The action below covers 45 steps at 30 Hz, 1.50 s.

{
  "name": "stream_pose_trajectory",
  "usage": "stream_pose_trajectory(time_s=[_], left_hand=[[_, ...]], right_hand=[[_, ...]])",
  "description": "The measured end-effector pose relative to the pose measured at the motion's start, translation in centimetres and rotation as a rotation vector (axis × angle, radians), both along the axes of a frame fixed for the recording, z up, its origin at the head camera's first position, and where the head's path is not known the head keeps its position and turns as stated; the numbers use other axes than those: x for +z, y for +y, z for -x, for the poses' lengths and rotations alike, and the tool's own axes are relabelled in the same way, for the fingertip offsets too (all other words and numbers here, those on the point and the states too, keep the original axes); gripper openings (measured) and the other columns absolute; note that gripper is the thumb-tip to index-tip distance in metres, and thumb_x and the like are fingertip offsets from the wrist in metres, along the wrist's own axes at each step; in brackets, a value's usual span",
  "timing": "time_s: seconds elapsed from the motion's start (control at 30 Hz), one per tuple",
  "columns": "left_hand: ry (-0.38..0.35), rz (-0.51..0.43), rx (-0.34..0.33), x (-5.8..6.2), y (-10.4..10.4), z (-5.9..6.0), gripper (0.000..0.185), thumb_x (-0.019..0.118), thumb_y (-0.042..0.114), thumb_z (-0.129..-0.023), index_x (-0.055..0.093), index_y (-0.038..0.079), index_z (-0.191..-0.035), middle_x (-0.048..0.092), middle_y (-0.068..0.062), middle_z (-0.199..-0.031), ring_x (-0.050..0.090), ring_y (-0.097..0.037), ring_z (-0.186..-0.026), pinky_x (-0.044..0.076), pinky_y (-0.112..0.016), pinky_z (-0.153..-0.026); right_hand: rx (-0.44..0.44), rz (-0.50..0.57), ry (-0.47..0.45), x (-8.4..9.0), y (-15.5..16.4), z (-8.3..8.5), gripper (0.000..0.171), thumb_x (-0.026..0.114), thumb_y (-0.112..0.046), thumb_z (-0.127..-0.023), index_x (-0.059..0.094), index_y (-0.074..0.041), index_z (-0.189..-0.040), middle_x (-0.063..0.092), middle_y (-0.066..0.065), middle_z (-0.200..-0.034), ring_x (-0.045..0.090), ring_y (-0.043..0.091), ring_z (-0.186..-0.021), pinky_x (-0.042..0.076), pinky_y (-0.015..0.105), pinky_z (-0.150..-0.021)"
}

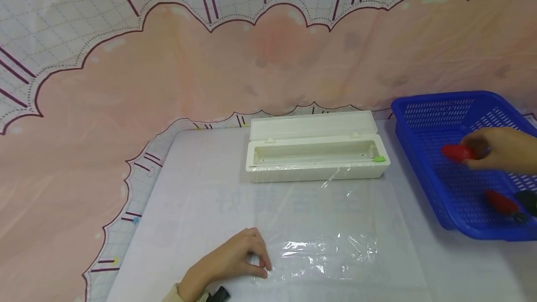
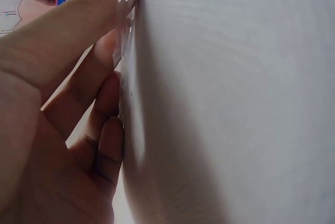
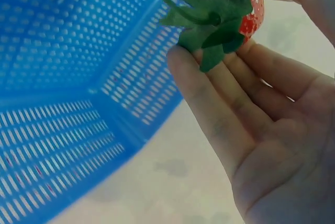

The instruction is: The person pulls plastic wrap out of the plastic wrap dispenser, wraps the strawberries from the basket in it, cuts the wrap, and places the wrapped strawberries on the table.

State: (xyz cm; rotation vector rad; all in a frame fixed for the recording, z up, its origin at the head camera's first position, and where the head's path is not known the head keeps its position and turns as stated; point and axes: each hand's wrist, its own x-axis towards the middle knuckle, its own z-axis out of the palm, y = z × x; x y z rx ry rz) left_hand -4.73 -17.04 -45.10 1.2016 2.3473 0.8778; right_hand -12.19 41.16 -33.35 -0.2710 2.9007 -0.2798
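Observation:
In the head view my right hand point(image 1: 501, 149) is over the blue basket point(image 1: 428, 199), holding a red strawberry point(image 1: 457, 153) between thumb and fingers. The right wrist view shows that strawberry point(image 3: 254, 17) with its green leaves turned toward the camera. Down at the front, my left hand point(image 1: 237, 257) pinches the near left corner of a sheet of clear plastic wrap point(image 1: 319, 250). Crinkled wrap point(image 2: 124, 4) shows at the fingertips in the left wrist view. The sheet lies over the white table and reaches back to a white wrap dispenser point(image 1: 319, 171) with its lid raised.
A second strawberry point(image 1: 502, 202) and a dark green item point(image 1: 526, 201) lie in the basket's near part. On the dispenser's right end sits a small green slider point(image 1: 379, 158). A patterned pink cloth point(image 1: 268, 69) hangs behind the white tabletop point(image 1: 201, 190).

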Motion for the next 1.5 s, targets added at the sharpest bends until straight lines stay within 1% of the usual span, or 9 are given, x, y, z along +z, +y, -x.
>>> stream_pose_trajectory(time_s=[0.17,0.37,0.47,0.6,0.8,0.97,1.1,1.3,1.5], left_hand=[[0.012,-0.007,0.001,0.0,0.0,0.0,0.01,0.083,0.034,-0.078,0.077,0.03,-0.085,0.06,0.03,-0.077,0.048,0.007,-0.091,0.043,-0.016,-0.084],[0.007,-0.011,0.007,0.0,0.0,0.0,0.011,0.083,0.034,-0.077,0.077,0.03,-0.085,0.059,0.03,-0.076,0.048,0.007,-0.09,0.043,-0.015,-0.084],[0.005,-0.004,0.017,-0.1,-0.1,-0.1,0.01,0.083,0.034,-0.077,0.077,0.031,-0.085,0.06,0.031,-0.077,0.048,0.007,-0.091,0.043,-0.016,-0.085],[0.009,-0.003,0.022,-0.1,-0.1,-0.1,0.01,0.082,0.034,-0.077,0.077,0.031,-0.085,0.06,0.03,-0.079,0.048,0.006,-0.092,0.044,-0.017,-0.086],[0.026,-0.005,0.016,-0.2,-0.2,0.0,0.01,0.082,0.035,-0.078,0.077,0.031,-0.085,0.06,0.03,-0.078,0.048,0.006,-0.091,0.044,-0.017,-0.085],[0.016,-0.007,0.019,-0.1,-0.2,0.0,0.01,0.082,0.035,-0.078,0.077,0.03,-0.085,0.06,0.029,-0.078,0.049,0.006,-0.09,0.044,-0.017,-0.085],[-0.002,0.006,0.03,0.0,-0.2,0.0,0.01,0.082,0.035,-0.078,0.077,0.031,-0.085,0.06,0.03,-0.077,0.048,0.006,-0.09,0.044,-0.017,-0.084],[-0.009,0.008,0.033,0.0,-0.3,-0.1,0.01,0.083,0.034,-0.077,0.077,0.031,-0.084,0.059,0.031,-0.076,0.048,0.006,-0.089,0.044,-0.016,-0.084],[-0.01,0.002,0.035,-0.1,-0.2,-0.1,0.01,0.083,0.034,-0.077,0.077,0.031,-0.085,0.058,0.031,-0.076,0.047,0.006,-0.089,0.043,-0.016,-0.084]], right_hand=[[0.011,-0.054,0.057,1.2,-0.5,-0.2,0.047,0.085,-0.013,-0.071,0.063,0.015,-0.102,0.068,0.007,-0.079,0.065,0.023,-0.071,0.058,0.041,-0.063],[0.039,-0.078,0.203,2.6,-2.1,-1.2,0.053,0.087,-0.013,-0.068,0.062,0.017,-0.103,0.064,0.012,-0.082,0.066,0.027,-0.072,0.058,0.04,-0.062],[0.039,-0.079,0.223,3.4,-3.4,-1.8,0.057,0.088,-0.016,-0.068,0.062,0.016,-0.106,0.064,0.012,-0.085,0.067,0.029,-0.074,0.058,0.043,-0.064],[0.062,-0.085,0.241,4.1,-5.3,-2.5,0.058,0.09,-0.02,-0.068,0.063,0.012,-0.108,0.064,0.009,-0.087,0.066,0.025,-0.074,0.058,0.043,-0.066],[0.127,-0.062,0.28,3.7,-7.9,-3.4,0.054,0.09,-0.024,-0.068,0.067,0.004,-0.108,0.065,0.005,-0.089,0.06,0.018,-0.073,0.057,0.043,-0.065],[0.15,-0.022,0.209,3.5,-10.5,-4.1,0.053,0.09,-0.023,-0.07,0.068,0.001,-0.113,0.065,0.006,-0.098,0.06,0.015,-0.075,0.059,0.04,-0.065],[0.169,0.035,0.194,3.4,-12.2,-4.6,0.049,0.088,-0.021,-0.073,0.067,-0.002,-0.113,0.063,0.003,-0.098,0.059,0.011,-0.075,0.059,0.034,-0.064],[0.263,0.123,0.262,2.8,-14.1,-5.3,0.044,0.088,-0.017,-0.073,0.068,-0.008,-0.111,0.061,-0.005,-0.096,0.055,0.004,-0.072,0.053,0.02,-0.06],[0.303,0.187,0.254,1.9,-15.8,-5.6,0.041,0.086,-0.02,-0.075,0.068,-0.011,-0.11,0.063,-0.004,-0.1,0.056,0.006,-0.076,0.054,0.021,-0.062]])
